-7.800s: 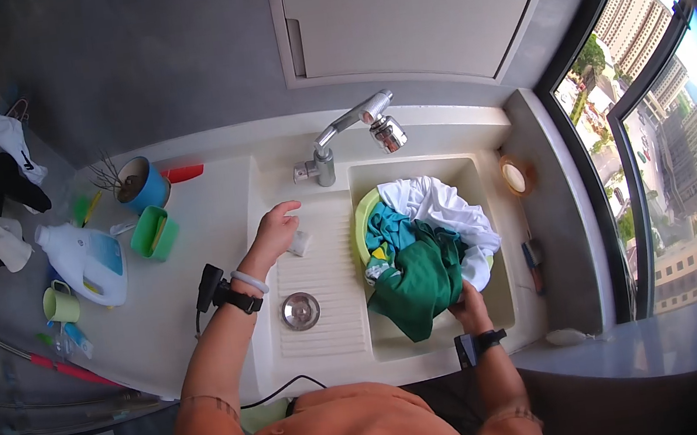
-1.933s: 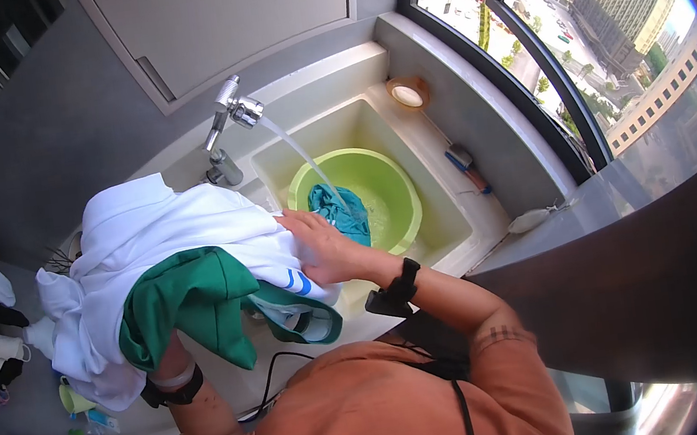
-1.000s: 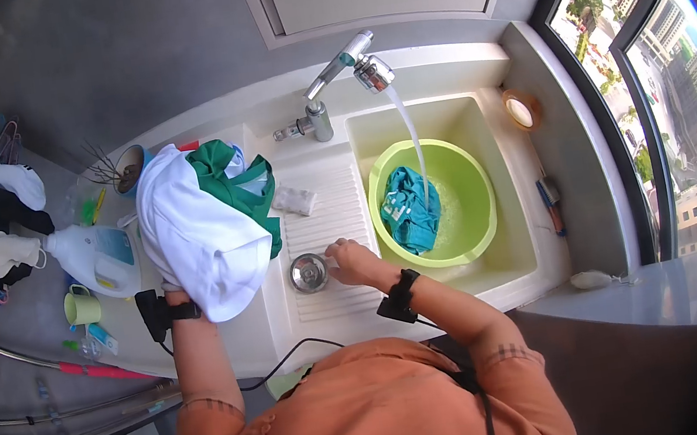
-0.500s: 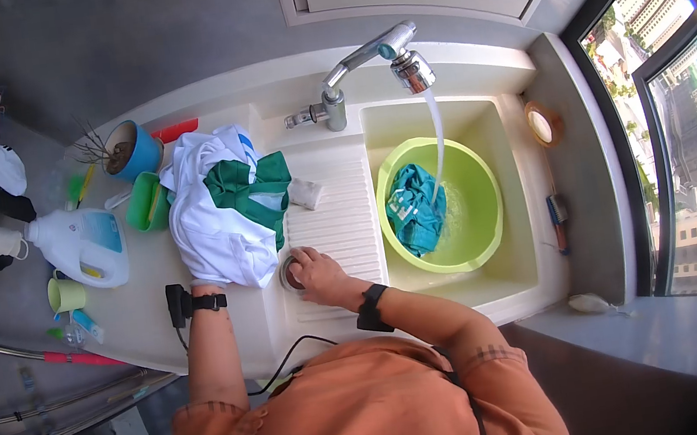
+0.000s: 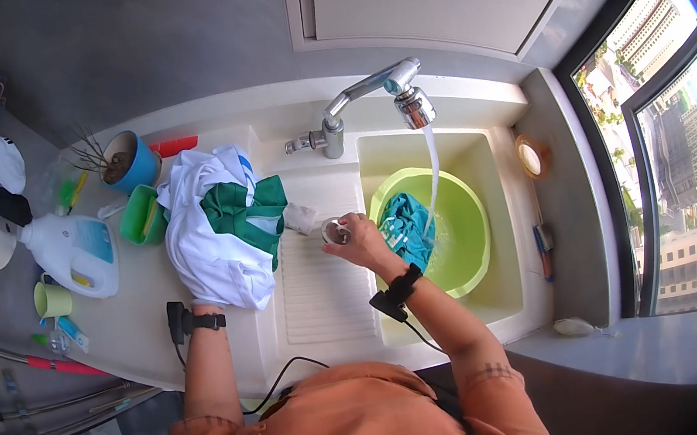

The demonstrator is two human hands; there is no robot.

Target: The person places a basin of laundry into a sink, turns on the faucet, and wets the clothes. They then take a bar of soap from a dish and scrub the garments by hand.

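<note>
The right hand (image 5: 360,240) is raised over the ribbed draining board (image 5: 322,287) of the pale stone tabletop (image 5: 143,328), fingers closed around a small round shiny metal sink plug (image 5: 335,231), which it holds just left of the lime-green plastic basin (image 5: 466,237). The basin sits in the sink well (image 5: 501,303) on the right, with a teal printed garment (image 5: 407,226) lying in it and a stream of water (image 5: 430,167) falling from the chrome swivel tap (image 5: 368,96) onto the cloth and into the basin. The left hand (image 5: 201,300) is mostly hidden under a heap of white and dark-green clothes (image 5: 222,225) piled on the tabletop left of the draining board; it touches the near edge of the heap, but whether it grips the cloth or merely rests there cannot be told. A small pale crumpled rag (image 5: 300,218) lies just beside the heap at the far end of the board. Farther left stand a white detergent jug with a blue label (image 5: 71,249), a green rectangular tub (image 5: 140,217), a blue plant pot (image 5: 128,161) and a light-green mug (image 5: 51,299). By the look of it the work is at the filling stage, one garment soaking while the rest wait. The plug is carried clear of the board, so the next move seems to call for setting it somewhere firm and freeing the right hand for the wet cloth.
</note>
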